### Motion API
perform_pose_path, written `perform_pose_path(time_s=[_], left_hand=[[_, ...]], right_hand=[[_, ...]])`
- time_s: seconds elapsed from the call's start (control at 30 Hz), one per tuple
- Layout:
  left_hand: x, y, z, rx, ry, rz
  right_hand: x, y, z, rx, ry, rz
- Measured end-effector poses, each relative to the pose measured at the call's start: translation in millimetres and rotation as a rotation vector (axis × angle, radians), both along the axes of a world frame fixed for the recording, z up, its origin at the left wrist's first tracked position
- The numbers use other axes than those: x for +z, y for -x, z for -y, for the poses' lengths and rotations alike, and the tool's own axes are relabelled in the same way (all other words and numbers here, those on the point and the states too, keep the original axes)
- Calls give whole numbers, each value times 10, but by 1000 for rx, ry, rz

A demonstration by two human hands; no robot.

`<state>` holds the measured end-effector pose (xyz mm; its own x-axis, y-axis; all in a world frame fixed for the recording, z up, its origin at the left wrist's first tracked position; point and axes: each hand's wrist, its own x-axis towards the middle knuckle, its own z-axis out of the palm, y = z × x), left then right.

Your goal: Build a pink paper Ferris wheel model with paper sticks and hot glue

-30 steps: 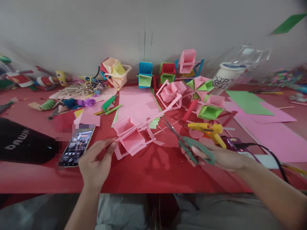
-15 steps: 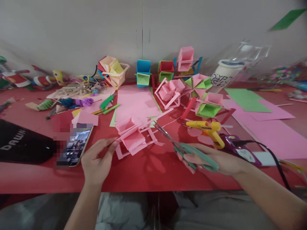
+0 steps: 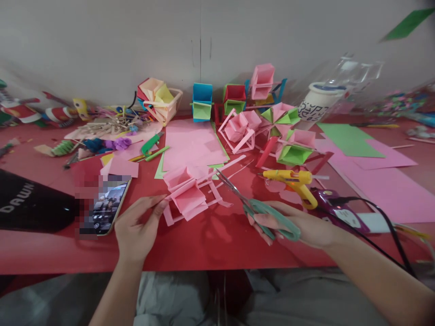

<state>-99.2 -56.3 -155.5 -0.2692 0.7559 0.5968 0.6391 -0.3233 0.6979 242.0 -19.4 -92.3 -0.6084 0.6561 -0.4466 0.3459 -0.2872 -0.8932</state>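
Observation:
My left hand (image 3: 139, 224) pinches the left side of a pink folded-paper model (image 3: 189, 195), a cluster of box shapes in a strip frame. A long pink paper strip (image 3: 233, 166) sticks out from its right side. In my right hand (image 3: 288, 224) is a pair of green-handled scissors (image 3: 272, 218). The slim metal blades point up and left, with their tips near the model's right-hand strips. Whether the tips touch the paper I cannot tell. A yellow glue gun (image 3: 291, 180) lies just beyond my right hand.
A phone (image 3: 110, 206) and a black object marked DAWN (image 3: 32, 201) lie at left. Behind are pink sheets (image 3: 192, 142), a green cutter (image 3: 152, 144) and several finished paper models (image 3: 203, 103). At right sit a purple power block (image 3: 340, 210) with cables and a paper cup (image 3: 321, 102).
The scissors and my right hand have shifted slightly left, toward the model's strips. My left hand and the model are nearly still.

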Motion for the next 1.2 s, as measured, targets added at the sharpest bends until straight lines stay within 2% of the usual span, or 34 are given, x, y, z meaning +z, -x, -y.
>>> perform_pose_path(time_s=[0.23,0.6,0.93,1.2], left_hand=[[8,-6,-8,-9,3,-15],[10,-9,-8,-20,22,-40],[30,-15,1,-22,55,-43],[41,-23,-3,-22,44,-42]], right_hand=[[8,-13,10,8,-15,-5],[-71,4,4,-62,-31,-8],[46,117,38,-109,14,-15],[22,138,30,-83,-2,-13]])
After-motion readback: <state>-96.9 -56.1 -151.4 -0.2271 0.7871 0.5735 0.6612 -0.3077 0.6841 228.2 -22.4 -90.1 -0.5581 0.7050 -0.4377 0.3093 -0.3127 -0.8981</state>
